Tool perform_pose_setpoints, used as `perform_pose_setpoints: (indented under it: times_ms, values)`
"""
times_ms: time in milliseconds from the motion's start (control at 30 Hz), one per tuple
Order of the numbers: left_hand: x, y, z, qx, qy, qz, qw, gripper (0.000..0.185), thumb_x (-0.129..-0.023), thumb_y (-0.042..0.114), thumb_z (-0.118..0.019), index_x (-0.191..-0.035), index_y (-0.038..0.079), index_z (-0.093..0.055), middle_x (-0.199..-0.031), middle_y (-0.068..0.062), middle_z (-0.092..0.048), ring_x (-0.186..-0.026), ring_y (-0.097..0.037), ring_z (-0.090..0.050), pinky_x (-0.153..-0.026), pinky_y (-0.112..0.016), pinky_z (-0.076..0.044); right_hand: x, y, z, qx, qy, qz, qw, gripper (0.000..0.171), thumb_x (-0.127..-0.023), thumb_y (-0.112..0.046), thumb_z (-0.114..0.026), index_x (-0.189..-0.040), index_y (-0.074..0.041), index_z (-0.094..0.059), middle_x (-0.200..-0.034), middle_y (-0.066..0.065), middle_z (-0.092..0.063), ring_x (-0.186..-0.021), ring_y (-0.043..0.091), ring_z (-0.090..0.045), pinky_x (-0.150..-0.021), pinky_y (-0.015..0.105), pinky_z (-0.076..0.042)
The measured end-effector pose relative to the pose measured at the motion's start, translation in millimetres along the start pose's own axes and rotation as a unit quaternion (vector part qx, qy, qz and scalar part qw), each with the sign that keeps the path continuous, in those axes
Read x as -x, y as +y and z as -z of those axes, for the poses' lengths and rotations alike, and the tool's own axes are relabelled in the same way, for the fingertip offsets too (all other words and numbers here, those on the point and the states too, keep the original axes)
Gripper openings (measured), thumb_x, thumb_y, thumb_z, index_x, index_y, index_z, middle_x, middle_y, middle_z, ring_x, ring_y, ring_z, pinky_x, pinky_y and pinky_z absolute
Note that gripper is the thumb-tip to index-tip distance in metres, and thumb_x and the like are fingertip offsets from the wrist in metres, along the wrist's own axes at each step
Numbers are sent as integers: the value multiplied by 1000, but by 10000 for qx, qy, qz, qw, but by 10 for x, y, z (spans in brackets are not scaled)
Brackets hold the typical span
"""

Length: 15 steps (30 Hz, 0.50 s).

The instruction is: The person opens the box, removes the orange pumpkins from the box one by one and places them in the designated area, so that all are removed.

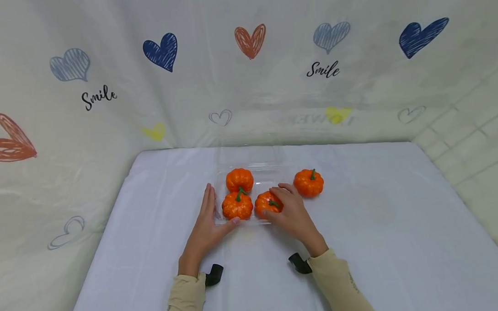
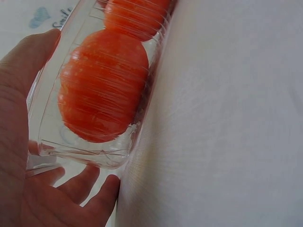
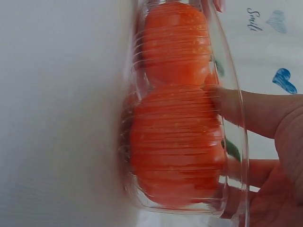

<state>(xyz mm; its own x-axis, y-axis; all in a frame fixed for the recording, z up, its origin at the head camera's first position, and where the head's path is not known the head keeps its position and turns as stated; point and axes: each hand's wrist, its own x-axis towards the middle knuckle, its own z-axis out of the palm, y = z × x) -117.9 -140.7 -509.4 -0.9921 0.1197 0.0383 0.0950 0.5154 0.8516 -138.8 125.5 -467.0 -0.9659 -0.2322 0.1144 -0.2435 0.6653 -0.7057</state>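
Observation:
A clear plastic clamshell box (image 1: pixel 261 188) lies on the table with its lid (image 1: pixel 249 155) folded back. Inside on the left are two small orange pumpkins, one at the back (image 1: pixel 239 178) and one in front (image 1: pixel 237 206), their green stems close together. My left hand (image 1: pixel 208 225) rests against the box's left end, fingers straight along the wall, thumb (image 2: pixel 40 47) at the front rim. With my right hand (image 1: pixel 292 213) I grip a third pumpkin (image 1: pixel 265 204) by its top and side in the front right of the box. Ribbed plastic covers its front in the right wrist view.
Another orange pumpkin (image 1: pixel 309 183) sits on the white tablecloth (image 1: pixel 392 242), just right of the box. A pale curtain (image 1: pixel 213 83) printed with hearts hangs behind the table. Dark wrist mounts (image 1: pixel 214 275) stick out by both sleeves.

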Motion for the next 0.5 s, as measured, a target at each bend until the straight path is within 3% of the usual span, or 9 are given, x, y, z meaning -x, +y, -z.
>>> perform_pose_setpoints:
  times_ms: [267, 500]
  values:
    - [7, -7, -3, 27, 27, 38, 10000, 124, -89, 62, -80, -174, 13, -4, -179, 7, 4, -163, -26, -18, -125, -51, -28, -3, -9, 11, -7, 280, 225, 9994, 60, -89, -21, -88, -139, 5, -67, -137, 22, -67, -142, 40, -42, -115, 62, -41]
    - [13, -13, -5, 83, 49, -16, 10000, 123, -90, 60, -81, -174, 13, -4, -179, 8, 4, -163, -26, -18, -127, -51, -24, 8, -31, 110, -604, 517, 205, 9966, 60, -91, -20, -86, -142, 3, -66, -144, 20, -62, -137, 40, -52, -113, 61, -45]
